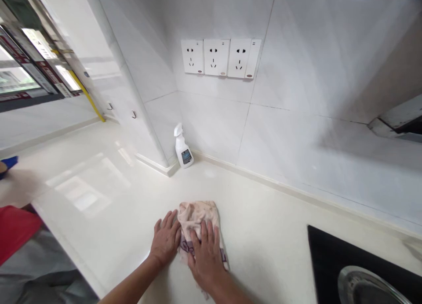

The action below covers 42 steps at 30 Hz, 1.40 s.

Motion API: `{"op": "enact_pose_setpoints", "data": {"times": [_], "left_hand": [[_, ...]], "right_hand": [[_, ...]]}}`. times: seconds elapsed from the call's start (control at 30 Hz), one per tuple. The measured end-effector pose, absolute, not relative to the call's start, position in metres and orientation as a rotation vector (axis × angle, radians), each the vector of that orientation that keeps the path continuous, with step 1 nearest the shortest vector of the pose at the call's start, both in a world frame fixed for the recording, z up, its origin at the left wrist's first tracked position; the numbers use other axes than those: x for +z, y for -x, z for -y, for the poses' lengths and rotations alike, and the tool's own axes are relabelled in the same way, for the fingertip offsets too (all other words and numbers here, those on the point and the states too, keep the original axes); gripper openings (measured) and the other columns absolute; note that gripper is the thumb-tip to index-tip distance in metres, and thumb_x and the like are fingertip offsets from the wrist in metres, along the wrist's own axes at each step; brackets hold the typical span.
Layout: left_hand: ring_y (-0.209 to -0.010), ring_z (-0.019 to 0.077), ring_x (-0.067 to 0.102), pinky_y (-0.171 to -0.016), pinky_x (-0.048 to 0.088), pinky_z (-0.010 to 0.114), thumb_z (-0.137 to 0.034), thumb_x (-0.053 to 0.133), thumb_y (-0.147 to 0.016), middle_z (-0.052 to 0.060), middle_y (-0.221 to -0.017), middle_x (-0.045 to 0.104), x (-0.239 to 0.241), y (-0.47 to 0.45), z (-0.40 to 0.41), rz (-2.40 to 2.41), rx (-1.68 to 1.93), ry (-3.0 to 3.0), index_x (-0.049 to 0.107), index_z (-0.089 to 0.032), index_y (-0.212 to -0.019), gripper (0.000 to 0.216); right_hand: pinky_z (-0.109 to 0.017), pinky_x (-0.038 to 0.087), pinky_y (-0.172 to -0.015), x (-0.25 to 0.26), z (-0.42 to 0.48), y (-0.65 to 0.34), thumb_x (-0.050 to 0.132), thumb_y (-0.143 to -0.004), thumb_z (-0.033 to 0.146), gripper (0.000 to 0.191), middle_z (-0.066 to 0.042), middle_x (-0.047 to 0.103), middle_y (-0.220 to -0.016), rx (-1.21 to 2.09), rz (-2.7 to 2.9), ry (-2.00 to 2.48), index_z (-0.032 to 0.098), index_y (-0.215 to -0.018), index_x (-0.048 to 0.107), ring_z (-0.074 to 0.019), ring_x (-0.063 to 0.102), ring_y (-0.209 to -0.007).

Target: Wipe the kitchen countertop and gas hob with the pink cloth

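Observation:
A pale pink, stained cloth (pixel 199 211) with a purple pattern lies rumpled on the white countertop (pixel 263 233). My right hand (pixel 207 253) rests flat on top of it, fingers stretched forward and slightly apart. At the cloth's left edge, my left hand (pixel 166 239) lies on the counter with its fingers extended; its fingertips reach the fabric's side. Part of the cloth is hidden beneath the right palm. Beyond both hands, a white spray bottle (pixel 184 151) with a dark label stands upright in the wall corner.
A black cooktop (pixel 318 251) with a round metal burner ring (pixel 365 286) is at the lower right. Three wall sockets (pixel 216 58) sit above the counter. Small hooks (pixel 133 114) hang on the projecting wall. A person in a red top (pixel 18 229) is at the left edge.

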<state>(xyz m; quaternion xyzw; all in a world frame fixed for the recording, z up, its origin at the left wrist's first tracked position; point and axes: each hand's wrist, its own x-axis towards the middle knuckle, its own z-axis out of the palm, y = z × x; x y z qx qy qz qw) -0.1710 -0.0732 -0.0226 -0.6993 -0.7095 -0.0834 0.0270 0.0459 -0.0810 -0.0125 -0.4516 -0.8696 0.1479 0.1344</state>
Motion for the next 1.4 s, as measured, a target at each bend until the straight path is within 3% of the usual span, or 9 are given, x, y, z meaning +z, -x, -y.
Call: {"op": "enact_pose_setpoints", "data": {"times": [0.2, 0.3, 0.47, 0.6, 0.7, 0.8, 0.97, 1.2, 1.4], "left_hand": [[-0.154, 0.0342, 0.038, -0.121, 0.029, 0.058, -0.027, 0.047, -0.096, 0.012, -0.165, 0.048, -0.024, 0.172, 0.074, 2.25, -0.237, 2.183, 0.06, -0.027, -0.149, 0.054], [-0.154, 0.0336, 0.039, -0.121, 0.03, 0.058, -0.027, 0.043, -0.1, 0.012, -0.165, 0.048, -0.025, 0.173, 0.074, 2.261, -0.243, 2.169, 0.061, -0.028, -0.148, 0.052], [-0.151, 0.0327, 0.042, -0.12, 0.032, 0.058, -0.032, 0.039, -0.103, 0.01, -0.162, 0.052, -0.03, 0.174, 0.072, 2.236, -0.279, 2.154, 0.062, -0.029, -0.147, 0.049], [-0.151, 0.0322, 0.043, -0.12, 0.033, 0.058, -0.033, 0.04, -0.104, 0.01, -0.161, 0.053, -0.032, 0.174, 0.072, 2.214, -0.306, 2.139, 0.063, -0.029, -0.146, 0.049], [-0.151, 0.0322, 0.042, -0.119, 0.033, 0.058, -0.033, 0.038, -0.104, 0.01, -0.162, 0.052, -0.03, 0.174, 0.072, 2.223, -0.284, 2.144, 0.062, -0.028, -0.147, 0.049], [-0.152, 0.0325, 0.042, -0.12, 0.033, 0.06, -0.034, 0.037, -0.105, 0.01, -0.163, 0.051, -0.029, 0.173, 0.072, 2.239, -0.271, 2.142, 0.061, -0.028, -0.148, 0.05], [-0.153, 0.0321, 0.041, -0.12, 0.034, 0.06, -0.035, 0.037, -0.105, 0.009, -0.163, 0.05, -0.028, 0.172, 0.072, 2.247, -0.266, 2.147, 0.06, -0.029, -0.148, 0.05], [-0.152, 0.0322, 0.042, -0.12, 0.033, 0.06, -0.034, 0.038, -0.104, 0.01, -0.163, 0.051, -0.03, 0.171, 0.072, 2.245, -0.298, 2.143, 0.061, -0.029, -0.147, 0.049], [-0.152, 0.032, 0.042, -0.12, 0.033, 0.06, -0.034, 0.039, -0.104, 0.009, -0.163, 0.051, -0.031, 0.171, 0.071, 2.254, -0.302, 2.142, 0.061, -0.031, -0.148, 0.049]], "right_hand": [[-0.065, 0.029, -0.126, -0.029, 0.126, -0.08, 0.061, -0.093, 0.058, 0.083, -0.013, 0.011, -0.177, 0.268, 2.545, 1.176, 0.035, -0.165, 0.027, -0.0416, 0.019, -0.16], [-0.061, 0.039, -0.122, -0.054, 0.144, -0.101, 0.066, -0.088, 0.058, 0.084, -0.014, 0.032, -0.171, 0.064, 2.548, 1.052, 0.035, -0.162, 0.035, -0.0406, 0.035, -0.155], [-0.052, 0.052, -0.11, -0.088, 0.156, -0.14, 0.062, -0.091, 0.056, 0.063, -0.008, 0.064, -0.148, -0.312, 2.458, 0.865, 0.039, -0.15, 0.051, -0.0333, 0.06, -0.137], [-0.048, 0.052, -0.11, -0.076, 0.146, -0.175, 0.064, -0.089, 0.055, 0.065, -0.006, 0.058, -0.156, -0.244, 2.544, 0.858, 0.041, -0.151, 0.05, -0.0319, 0.056, -0.141], [-0.053, 0.041, -0.119, -0.059, 0.124, -0.2, 0.066, -0.088, 0.048, 0.068, -0.006, 0.043, -0.167, -0.081, 2.588, 1.059, 0.04, -0.153, 0.049, -0.0339, 0.044, -0.151], [-0.058, 0.033, -0.123, -0.051, 0.089, -0.225, 0.06, -0.093, 0.043, 0.057, -0.005, 0.043, -0.167, -0.047, 2.505, 1.327, 0.038, -0.149, 0.055, -0.0335, 0.04, -0.152], [-0.05, 0.048, -0.112, -0.049, 0.034, -0.269, 0.061, -0.099, 0.043, 0.037, -0.007, 0.056, -0.153, -0.094, 2.157, 1.939, 0.031, -0.134, 0.066, -0.0265, 0.057, -0.133], [-0.048, 0.057, -0.1, -0.035, 0.015, -0.308, 0.065, -0.099, 0.047, 0.042, -0.01, 0.061, -0.14, -0.17, 1.953, 2.177, 0.023, -0.134, 0.062, -0.0239, 0.063, -0.118], [-0.064, 0.036, -0.12, -0.038, 0.032, -0.304, 0.059, -0.099, 0.051, 0.055, -0.013, 0.046, -0.162, -0.183, 1.935, 2.199, 0.026, -0.148, 0.055, -0.0366, 0.042, -0.147]]}}
